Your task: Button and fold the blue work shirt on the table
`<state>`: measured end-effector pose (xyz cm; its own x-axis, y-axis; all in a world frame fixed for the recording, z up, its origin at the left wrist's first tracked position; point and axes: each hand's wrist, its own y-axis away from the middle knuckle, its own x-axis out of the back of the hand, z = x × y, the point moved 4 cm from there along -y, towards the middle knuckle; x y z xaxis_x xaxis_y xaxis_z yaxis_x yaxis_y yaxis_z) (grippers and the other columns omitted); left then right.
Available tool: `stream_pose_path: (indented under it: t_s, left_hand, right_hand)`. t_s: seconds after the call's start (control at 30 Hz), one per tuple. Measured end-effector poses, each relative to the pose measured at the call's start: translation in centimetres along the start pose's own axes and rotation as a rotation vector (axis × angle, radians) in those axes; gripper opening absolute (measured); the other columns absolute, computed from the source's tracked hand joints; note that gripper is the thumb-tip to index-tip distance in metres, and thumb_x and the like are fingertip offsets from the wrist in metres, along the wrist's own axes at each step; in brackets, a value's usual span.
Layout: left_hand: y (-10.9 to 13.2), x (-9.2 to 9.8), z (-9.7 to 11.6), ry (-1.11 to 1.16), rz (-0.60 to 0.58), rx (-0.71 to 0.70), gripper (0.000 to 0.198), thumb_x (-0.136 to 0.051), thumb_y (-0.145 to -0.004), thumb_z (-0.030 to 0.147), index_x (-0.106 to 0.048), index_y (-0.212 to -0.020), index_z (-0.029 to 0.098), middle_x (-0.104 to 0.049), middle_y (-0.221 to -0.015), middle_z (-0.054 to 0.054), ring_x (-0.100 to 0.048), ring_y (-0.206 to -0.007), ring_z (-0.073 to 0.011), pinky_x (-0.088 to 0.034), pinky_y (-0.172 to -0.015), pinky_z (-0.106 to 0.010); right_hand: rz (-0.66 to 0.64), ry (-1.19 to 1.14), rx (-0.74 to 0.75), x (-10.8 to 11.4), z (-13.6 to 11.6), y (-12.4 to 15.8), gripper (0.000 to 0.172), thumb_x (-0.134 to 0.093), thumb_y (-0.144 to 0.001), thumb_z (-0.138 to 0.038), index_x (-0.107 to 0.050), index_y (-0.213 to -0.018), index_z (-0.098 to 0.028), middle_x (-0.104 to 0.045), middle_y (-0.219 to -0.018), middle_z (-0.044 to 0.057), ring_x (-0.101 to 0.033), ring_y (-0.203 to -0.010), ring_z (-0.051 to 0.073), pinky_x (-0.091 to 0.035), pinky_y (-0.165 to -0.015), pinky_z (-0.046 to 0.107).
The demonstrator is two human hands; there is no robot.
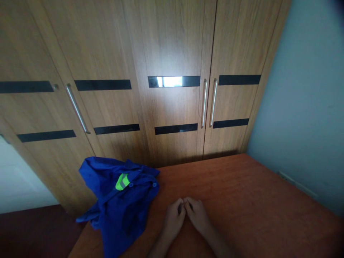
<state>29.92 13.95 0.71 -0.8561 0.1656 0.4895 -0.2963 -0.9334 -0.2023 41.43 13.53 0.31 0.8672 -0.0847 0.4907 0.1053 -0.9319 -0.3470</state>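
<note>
My left hand (174, 216) and my right hand (197, 215) rest over the orange-brown wooden table (236, 193), fingertips touching each other. The fingers of both are curled in, and no object shows in either one. To the left of my left hand lies a crumpled blue garment (123, 211) with buttons and a yellow-green reflective patch (122, 182). It hangs partly over the table's left edge, and neither hand touches it.
Behind the table stands a wooden wardrobe (172, 46) with dark strips and metal handles (204, 104). A pale blue wall (301, 107) closes off the right side. At the far left are a white panel (21, 179) and dark floor (34, 233).
</note>
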Motion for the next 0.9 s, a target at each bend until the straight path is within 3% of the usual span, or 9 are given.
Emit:
stream_pose_path:
  t_s: [0.9]
  left_hand:
    - [0.3, -0.2, -0.6, -0.029, 0.012, 0.025, 0.021, -0.039, -0.089, 0.028, -0.052, -0.074, 0.019, -0.061, -0.074, -0.003, -0.057, -0.070, -0.0162, -0.039, -0.065, -0.024]
  right_hand:
    - [-0.012, 0.011, -0.037, -0.9, 1.1, 0.1, 0.038, -0.032, -0.096, -0.032, -0.059, -0.073, -0.019, -0.066, -0.071, 0.003, -0.059, -0.064, 0.013, -0.038, -0.062, 0.022]
